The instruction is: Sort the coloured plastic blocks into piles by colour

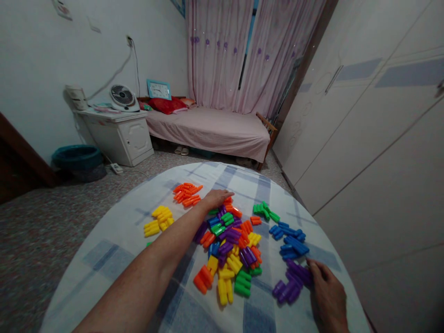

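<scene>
A mixed pile of plastic building blocks point(231, 236), made of joined tubes in orange, purple, green, yellow and blue, lies mid-table. At its far edge my left hand point(217, 198) reaches out, fingers stretched over an orange block point(228, 200). My right hand point(328, 291) is at the near right, its fingers closed on the end of a purple block point(299, 272) at a purple group point(288, 289). The undersides of both hands are hidden. Separate groups are orange point(187, 194), yellow point(159, 221), green point(265, 211) and blue point(291, 240).
A blue-and-white checked cloth covers the round table point(114, 259). Beyond stand a bed point(211, 125), a white cabinet point(137, 141) with a fan point(123, 96), and a teal-rimmed bin point(79, 162). A tall wardrobe point(364, 138) lines the right side.
</scene>
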